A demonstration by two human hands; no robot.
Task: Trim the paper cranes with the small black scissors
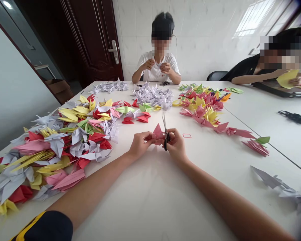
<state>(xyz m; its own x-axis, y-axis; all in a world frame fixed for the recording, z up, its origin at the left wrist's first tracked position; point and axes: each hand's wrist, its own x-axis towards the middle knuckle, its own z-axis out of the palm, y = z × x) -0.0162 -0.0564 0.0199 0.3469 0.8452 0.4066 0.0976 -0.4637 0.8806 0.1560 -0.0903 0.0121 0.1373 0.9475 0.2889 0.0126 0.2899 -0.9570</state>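
Observation:
Between my two hands is a folded pink paper piece [158, 130], its pointed tip upward. The fingers of my left hand [140, 142] pinch its left side. My right hand [176, 144] is closed around a pair of scissors [165, 129] with black handles, the blades pointing up and away from me. My right fingertips also lie close to the paper's right edge; whether they grip it I cannot tell. A small red outlined rectangle [187, 136] lies on the table to the right of my right hand.
A large heap of folded paper pieces [72, 134] covers the table's left. More stand at the back, a white pile [153, 95] and a coloured pile [203, 103]. White pieces [281, 187] lie front right. Two people [157, 63] sit across and at right, near black cords [294, 117].

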